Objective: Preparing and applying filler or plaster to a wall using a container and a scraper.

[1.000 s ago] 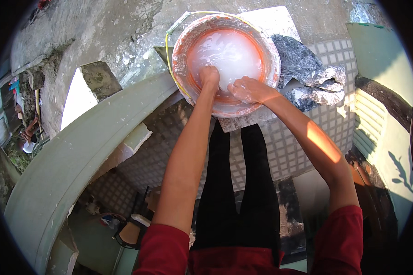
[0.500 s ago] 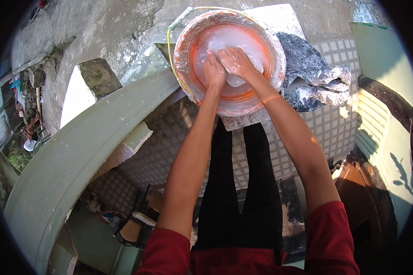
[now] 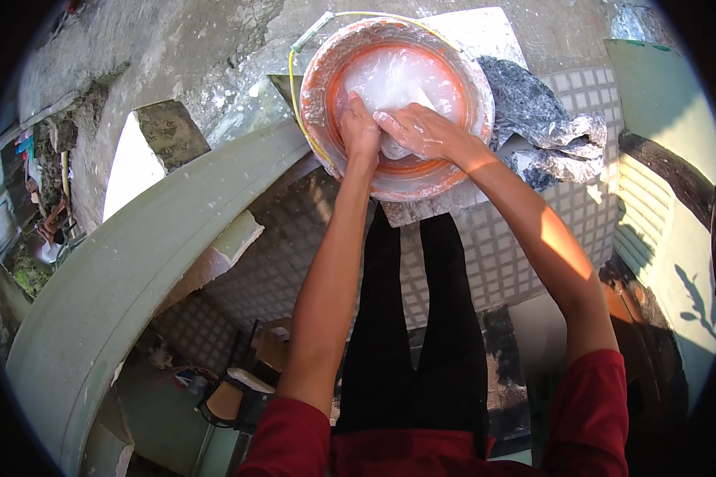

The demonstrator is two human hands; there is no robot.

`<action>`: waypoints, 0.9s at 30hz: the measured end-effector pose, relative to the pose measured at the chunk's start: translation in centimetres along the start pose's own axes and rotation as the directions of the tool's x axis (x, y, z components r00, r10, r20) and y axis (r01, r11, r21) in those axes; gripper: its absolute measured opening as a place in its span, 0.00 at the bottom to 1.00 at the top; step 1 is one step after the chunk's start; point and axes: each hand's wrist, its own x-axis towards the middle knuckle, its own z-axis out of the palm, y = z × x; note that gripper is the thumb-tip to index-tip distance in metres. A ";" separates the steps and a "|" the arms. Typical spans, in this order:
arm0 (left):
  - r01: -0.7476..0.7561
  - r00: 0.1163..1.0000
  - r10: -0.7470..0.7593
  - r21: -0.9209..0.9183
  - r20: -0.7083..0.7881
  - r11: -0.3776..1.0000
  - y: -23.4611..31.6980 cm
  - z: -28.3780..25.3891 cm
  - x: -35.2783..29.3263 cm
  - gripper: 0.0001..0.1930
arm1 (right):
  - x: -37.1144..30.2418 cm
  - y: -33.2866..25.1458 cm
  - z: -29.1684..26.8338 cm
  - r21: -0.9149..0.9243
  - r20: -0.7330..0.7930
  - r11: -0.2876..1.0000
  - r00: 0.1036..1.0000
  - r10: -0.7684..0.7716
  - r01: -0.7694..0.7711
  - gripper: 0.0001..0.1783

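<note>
Inside an orange-lined bucket [image 3: 476, 119] at twelve o'clock, a left hand [image 3: 360, 131] and right hand [image 3: 420, 131] are curling against pale wet material [image 3: 392, 149], presumably so drips are staying contained; whether fingers are gripping it, I cannot tell. Dark sheeting [image 3: 525, 99] is lying crumpled at the bucket's three o'clock.

Head-worn wide fisheye, looking down from above, near the bucket [image 3: 414, 184]
</note>
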 end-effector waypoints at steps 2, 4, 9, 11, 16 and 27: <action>-0.011 1.000 0.012 0.093 -0.012 0.996 0.8 -0.7 -0.2 0.34 | -0.8 0.3 0.3 -0.032 -0.119 0.994 0.987 -0.110 0.107 0.25; -0.019 0.999 0.024 0.188 -0.025 0.982 1.8 -1.4 -0.7 0.33 | -1.5 0.5 0.2 -0.040 -0.103 0.995 0.990 -0.092 0.089 0.23; -0.294 0.944 0.327 0.334 -0.044 0.896 6.0 -2.7 -3.7 0.26 | -2.8 -0.8 -1.0 -0.053 -0.043 0.998 0.999 0.023 -0.025 0.20; -0.355 0.922 0.384 0.298 -0.043 0.886 6.9 -2.9 -4.2 0.25 | -2.8 -0.6 -0.5 -0.036 -0.109 0.998 0.993 0.038 -0.042 0.17; -0.572 0.762 0.647 0.457 -0.013 0.682 8.6 -2.4 -6.0 0.28 | -2.2 3.1 2.1 0.028 -0.421 0.998 0.906 -0.032 0.048 0.16; -0.682 0.664 0.699 0.597 0.265 0.421 7.0 -2.4 -6.2 0.31 | -1.1 2.9 0.6 0.070 -0.633 0.985 0.756 0.165 -0.157 0.16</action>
